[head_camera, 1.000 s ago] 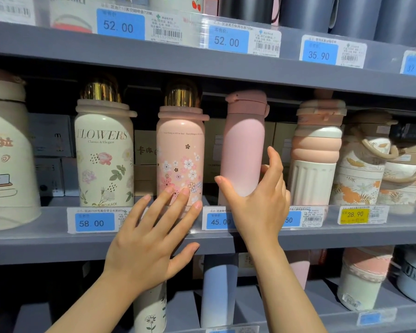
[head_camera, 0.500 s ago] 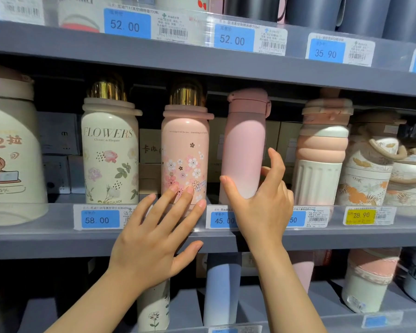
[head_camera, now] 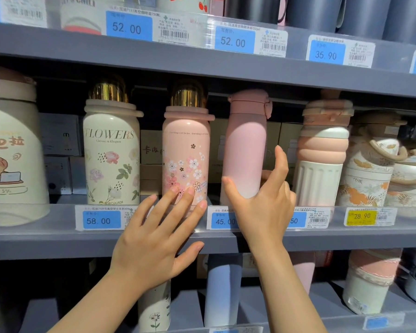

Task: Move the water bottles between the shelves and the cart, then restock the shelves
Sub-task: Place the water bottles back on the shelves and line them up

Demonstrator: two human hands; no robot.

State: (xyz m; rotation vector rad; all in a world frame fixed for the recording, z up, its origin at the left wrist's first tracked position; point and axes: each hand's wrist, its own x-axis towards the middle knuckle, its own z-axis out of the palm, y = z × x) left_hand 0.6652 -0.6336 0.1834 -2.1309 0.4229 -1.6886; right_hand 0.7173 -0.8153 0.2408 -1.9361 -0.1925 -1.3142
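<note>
A plain pink bottle [head_camera: 246, 140] with a pink flip lid stands on the middle grey shelf [head_camera: 46, 239]. My right hand [head_camera: 262, 207] cups its lower part, thumb on the left side and fingers curled round the right, index finger raised. To its left stands a pink floral bottle [head_camera: 185, 150] with a gold cap. My left hand [head_camera: 154, 241] is spread flat in front of that bottle's base, its straight fingertips touching it. Further left stands a cream "FLOWERS" bottle [head_camera: 111, 152].
A large cream cartoon bottle [head_camera: 12, 152] stands at the far left; a ribbed peach-and-white bottle [head_camera: 322, 164] and patterned jugs [head_camera: 370, 169] are on the right. Boxes fill the back of the shelf. More bottles sit on the shelves above and below. Price tags line the edges.
Both hands stay almost where they were. The right hand's fingers have closed a little more round the plain pink bottle; the bottle has not left the shelf.
</note>
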